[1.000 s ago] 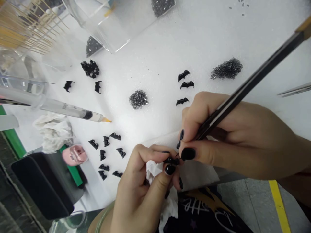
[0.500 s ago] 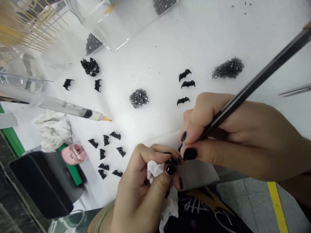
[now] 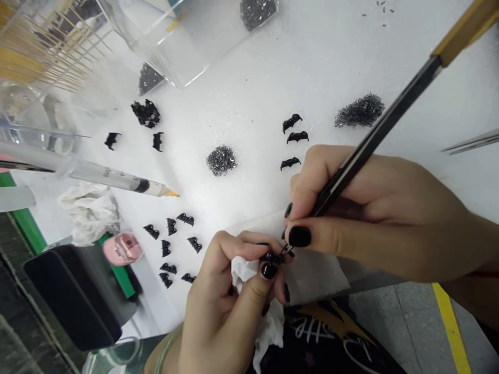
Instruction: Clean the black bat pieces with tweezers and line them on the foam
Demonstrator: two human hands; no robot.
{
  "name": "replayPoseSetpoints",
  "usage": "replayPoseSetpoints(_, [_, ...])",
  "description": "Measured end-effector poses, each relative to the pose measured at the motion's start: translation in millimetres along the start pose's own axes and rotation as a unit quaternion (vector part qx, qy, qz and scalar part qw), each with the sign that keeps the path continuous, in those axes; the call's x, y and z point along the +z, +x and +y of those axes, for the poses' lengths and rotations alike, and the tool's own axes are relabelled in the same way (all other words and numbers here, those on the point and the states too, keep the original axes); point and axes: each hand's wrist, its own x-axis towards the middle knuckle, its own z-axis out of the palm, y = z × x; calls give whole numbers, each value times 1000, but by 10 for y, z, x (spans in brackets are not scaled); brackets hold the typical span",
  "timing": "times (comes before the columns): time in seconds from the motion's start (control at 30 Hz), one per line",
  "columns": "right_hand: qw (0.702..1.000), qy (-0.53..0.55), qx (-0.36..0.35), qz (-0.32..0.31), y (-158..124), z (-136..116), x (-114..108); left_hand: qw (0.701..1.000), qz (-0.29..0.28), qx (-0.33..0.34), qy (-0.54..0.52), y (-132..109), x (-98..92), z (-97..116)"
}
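Note:
My left hand (image 3: 226, 301) pinches a small black bat-shaped piece (image 3: 272, 257) between thumb and forefinger, with a crumpled white tissue (image 3: 268, 327) tucked in the palm. My right hand (image 3: 374, 213) grips a long black tool with a wooden end (image 3: 390, 122) like a pen; its tip touches the bat piece. Both hands hover over the near edge of the white foam mat (image 3: 312, 57).
Several bat pieces lie in a group (image 3: 173, 246) at the left, three more (image 3: 293, 139) above my right hand, others near a black pile (image 3: 146, 112). Grey bead heaps (image 3: 221, 159) (image 3: 360, 110), a syringe (image 3: 113, 179), crumpled tissue (image 3: 91, 210), a clear box (image 3: 187, 36), tweezers (image 3: 470, 141) and a black tray (image 3: 74, 296) surround.
The tool's upper end has swung slightly, its handle now showing at the top right. My right hand has shifted a little up. The left hand's pinch is unchanged.

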Motion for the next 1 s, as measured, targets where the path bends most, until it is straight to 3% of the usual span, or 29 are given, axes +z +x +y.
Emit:
replayPoseSetpoints(0.6, [999, 12, -30, -4, -1, 21, 7, 1000, -2, 10, -22, 22, 7, -6])
replayPoseSetpoints(0.8, [999, -36, 25, 9, 17, -53, -6, 999, -10, 20, -24, 2, -13, -13])
replayPoseSetpoints(1.0, [999, -36, 15, -3, 13, -66, -28, 999, -30, 23, -28, -10, -27, -17])
